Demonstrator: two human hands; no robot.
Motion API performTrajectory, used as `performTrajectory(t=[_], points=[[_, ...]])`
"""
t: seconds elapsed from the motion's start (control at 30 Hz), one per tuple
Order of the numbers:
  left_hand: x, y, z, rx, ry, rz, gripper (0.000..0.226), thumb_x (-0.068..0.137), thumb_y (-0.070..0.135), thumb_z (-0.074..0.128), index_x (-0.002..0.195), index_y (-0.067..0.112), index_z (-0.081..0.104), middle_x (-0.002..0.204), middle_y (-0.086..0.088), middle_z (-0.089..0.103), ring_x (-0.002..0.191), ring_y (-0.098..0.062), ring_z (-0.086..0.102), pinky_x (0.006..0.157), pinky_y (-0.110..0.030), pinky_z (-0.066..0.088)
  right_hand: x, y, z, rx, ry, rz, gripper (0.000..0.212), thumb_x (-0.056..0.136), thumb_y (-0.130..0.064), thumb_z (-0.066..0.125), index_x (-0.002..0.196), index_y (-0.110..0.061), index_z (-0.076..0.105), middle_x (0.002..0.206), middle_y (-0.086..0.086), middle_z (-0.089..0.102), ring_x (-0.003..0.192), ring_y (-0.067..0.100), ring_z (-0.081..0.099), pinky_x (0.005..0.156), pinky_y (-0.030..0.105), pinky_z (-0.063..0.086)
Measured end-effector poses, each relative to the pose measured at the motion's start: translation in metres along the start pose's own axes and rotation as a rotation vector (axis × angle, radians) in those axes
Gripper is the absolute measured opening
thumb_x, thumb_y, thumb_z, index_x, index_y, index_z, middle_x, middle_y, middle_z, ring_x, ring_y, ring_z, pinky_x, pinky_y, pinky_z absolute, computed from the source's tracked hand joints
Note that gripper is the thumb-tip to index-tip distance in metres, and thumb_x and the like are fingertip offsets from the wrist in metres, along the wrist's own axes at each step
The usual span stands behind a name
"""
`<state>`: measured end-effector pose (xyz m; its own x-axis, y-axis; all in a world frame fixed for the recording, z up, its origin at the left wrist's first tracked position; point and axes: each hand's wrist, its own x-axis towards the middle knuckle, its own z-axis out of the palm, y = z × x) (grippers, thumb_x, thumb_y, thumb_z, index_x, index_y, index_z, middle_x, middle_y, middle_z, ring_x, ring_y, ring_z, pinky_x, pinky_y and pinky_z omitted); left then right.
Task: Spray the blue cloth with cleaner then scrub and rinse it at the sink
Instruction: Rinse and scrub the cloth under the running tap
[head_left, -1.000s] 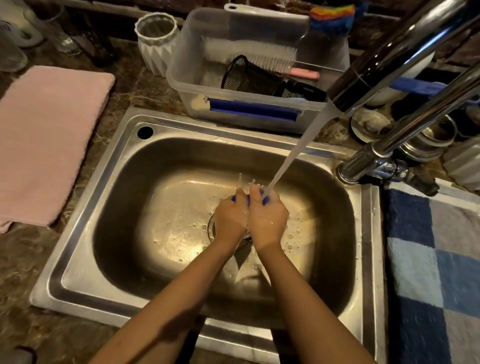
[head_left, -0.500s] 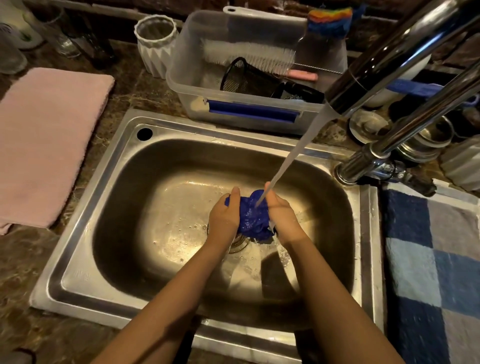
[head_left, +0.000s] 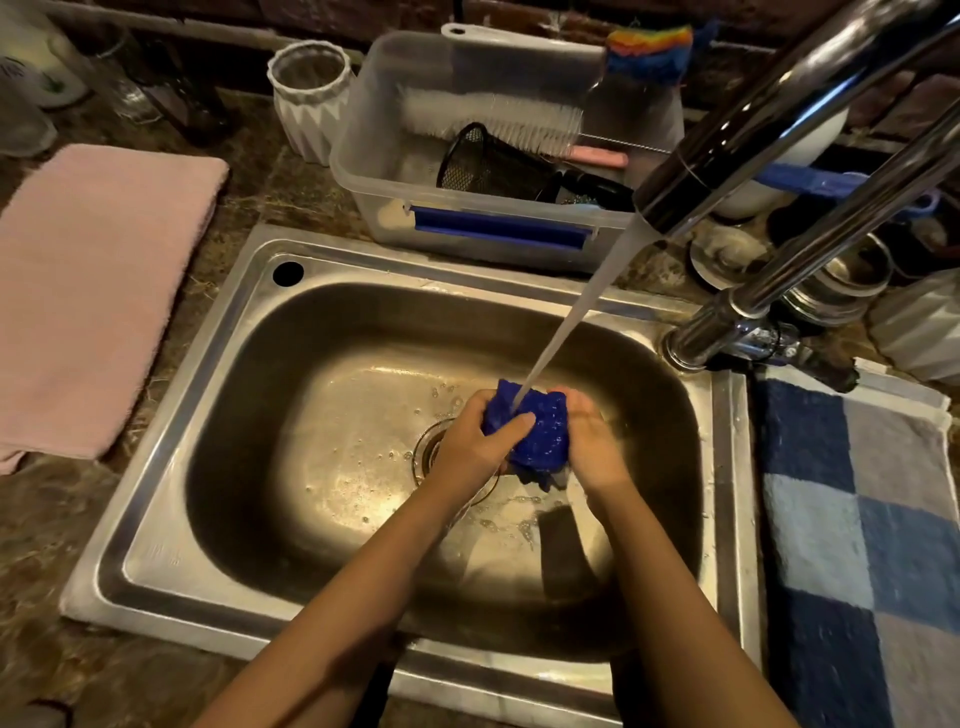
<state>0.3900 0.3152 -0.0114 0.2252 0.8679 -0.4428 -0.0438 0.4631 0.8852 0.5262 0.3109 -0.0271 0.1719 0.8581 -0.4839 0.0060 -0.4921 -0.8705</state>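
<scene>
Your left hand (head_left: 475, 441) grips the bunched blue cloth (head_left: 537, 436) from its left side, thumb laid across the front and fingers wrapped over the top. Your right hand (head_left: 595, 447) cups the cloth's right side with its fingers bent round it, so the cloth is squeezed between both hands. You hold it low inside the steel sink (head_left: 218, 389), just right of the drain (head_left: 428, 447), and the water stream (head_left: 576, 312) from the chrome faucet (head_left: 769, 119) lands on its top edge. Droplets dot the basin floor around the drain. A pink towel (head_left: 98, 291) lies on the counter left of the sink, and a checked blue towel (head_left: 857, 519) on the right. Behind the sink stands a clear plastic bin (head_left: 374, 156) holding a bottle brush (head_left: 493, 117) and a black mesh cup (head_left: 483, 161)
</scene>
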Motion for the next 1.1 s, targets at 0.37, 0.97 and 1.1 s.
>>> performTrajectory(t=[0.37, 0.97, 1.1], points=[[0.005, 0.010, -0.006, -0.162, -0.004, -0.034, 0.055, 0.066, 0.055, 0.071, 0.109, 0.023, 0.058, 0.104, -0.006, 0.069, 0.095, -0.021, 0.068, 0.081, -0.036, 0.055, -0.031, -0.009, 0.008, -0.198, -0.270, -0.368, 0.064, 0.081, -0.030, 0.066, 0.129, -0.052, 0.029, 0.134, -0.022, 0.036, 0.119, -0.009, 0.040, 0.085, 0.008, 0.044], [0.015, 0.003, 0.018, -0.125, 0.291, -0.092, 0.045, 0.094, 0.039, 0.044, 0.052, 0.025, 0.057, 0.043, 0.010, 0.055, 0.050, -0.009, 0.053, 0.043, -0.017, 0.042, -0.027, -0.029, 0.051, -0.405, 0.232, -0.284, 0.031, 0.089, -0.057, 0.035, 0.080, -0.033, 0.051, 0.067, -0.006, 0.060, 0.064, 0.011, 0.059, 0.057, 0.025, 0.047], [0.013, 0.002, 0.017, -0.071, 0.255, -0.019, 0.042, 0.091, 0.053, 0.040, 0.072, 0.024, 0.064, 0.060, 0.005, 0.066, 0.055, -0.006, 0.062, 0.053, -0.015, 0.050, -0.008, -0.025, 0.041, -0.126, 0.238, -0.113, 0.030, 0.096, -0.038, 0.039, 0.081, -0.022, 0.059, 0.070, 0.002, 0.060, 0.066, 0.017, 0.058, 0.062, 0.028, 0.047]])
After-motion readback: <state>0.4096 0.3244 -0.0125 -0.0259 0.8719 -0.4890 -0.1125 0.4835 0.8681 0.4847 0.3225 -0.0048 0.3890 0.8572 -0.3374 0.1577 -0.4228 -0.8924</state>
